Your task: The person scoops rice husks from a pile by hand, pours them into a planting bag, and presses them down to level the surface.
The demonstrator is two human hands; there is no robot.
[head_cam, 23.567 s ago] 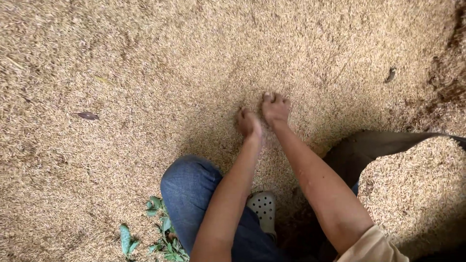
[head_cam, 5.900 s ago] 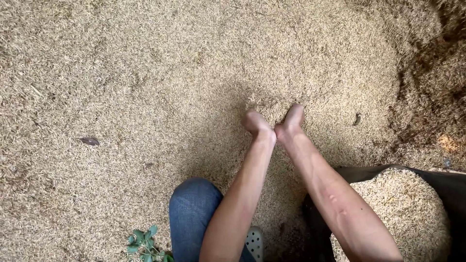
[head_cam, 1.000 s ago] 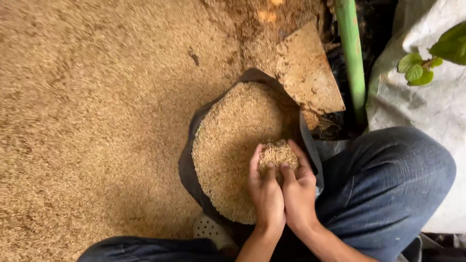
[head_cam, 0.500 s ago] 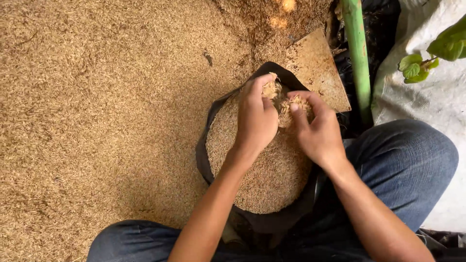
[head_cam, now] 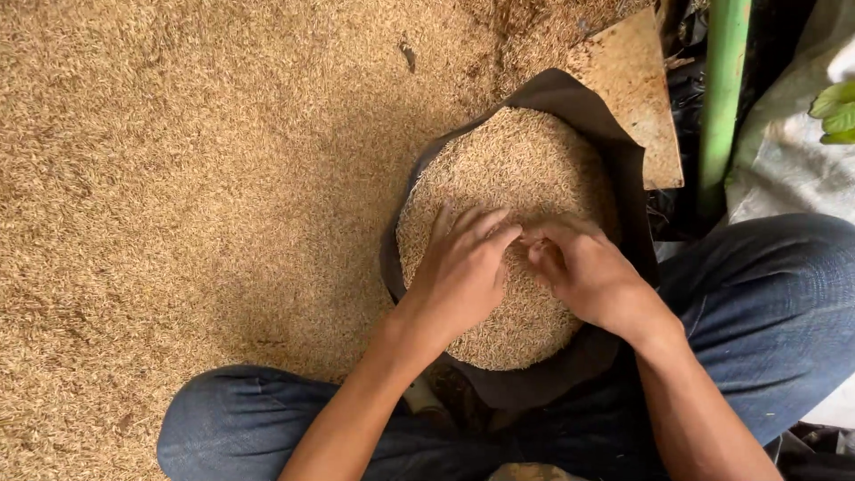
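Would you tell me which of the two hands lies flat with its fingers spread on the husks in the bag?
The left hand; the right hand beside it has curled fingers.

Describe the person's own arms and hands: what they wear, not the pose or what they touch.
Both forearms are bare to the bottom edge of the picture, with no sleeve in view. The left hand and the right hand wear no gloves, and no ring, watch or band shows on either wrist. Blue denim trousers cover the legs.
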